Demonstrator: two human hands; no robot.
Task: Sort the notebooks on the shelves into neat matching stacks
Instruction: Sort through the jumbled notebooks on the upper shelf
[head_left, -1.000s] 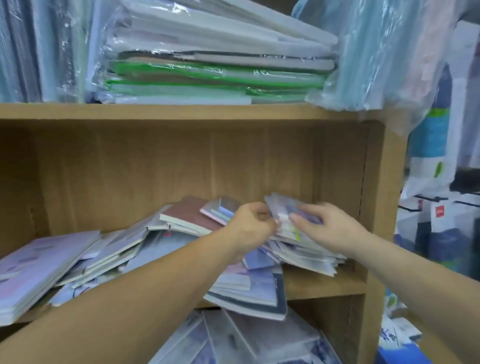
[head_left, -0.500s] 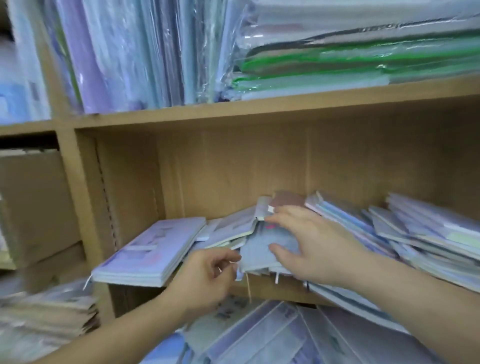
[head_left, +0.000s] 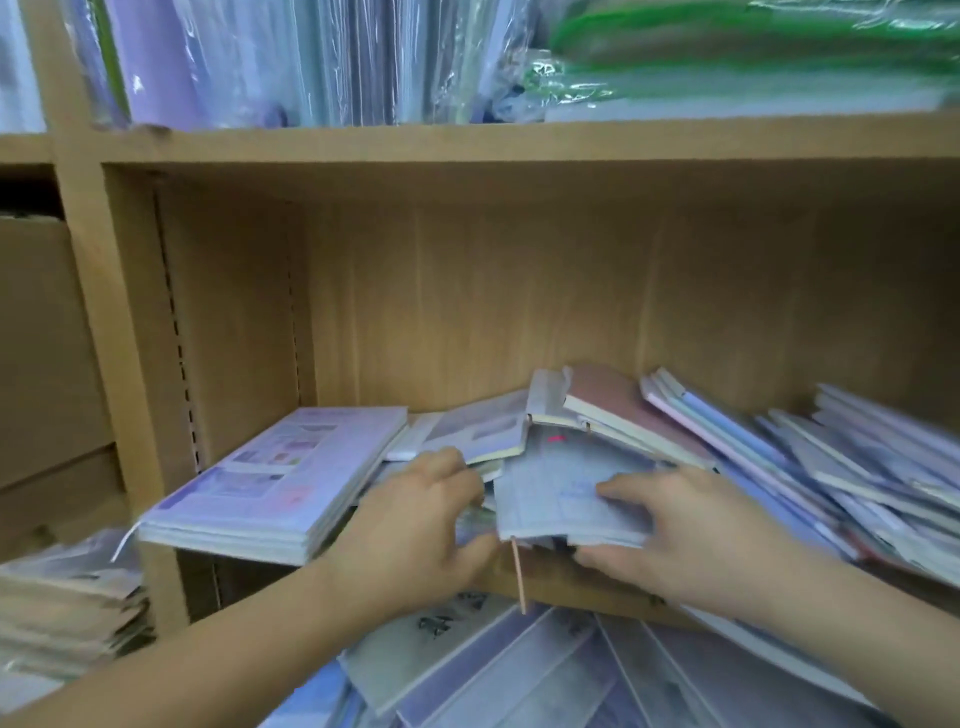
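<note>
Wooden shelf — right hand grips a pale-blue notebook; left hand curls beside it — grasp unclear.

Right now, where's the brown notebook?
Head view, centre-right: the brown notebook lies tilted just behind the right hand, left of the slanted pile.

Your right hand grips the pale blue notebook from its right side, with fingers spread across the cover and the thumb tucked under its near edge. Your left hand sits just left of that notebook, knuckles up and fingers curled in at its left edge. Whether it holds anything is hidden. Both bare forearms reach up from below the notebook.
</note>
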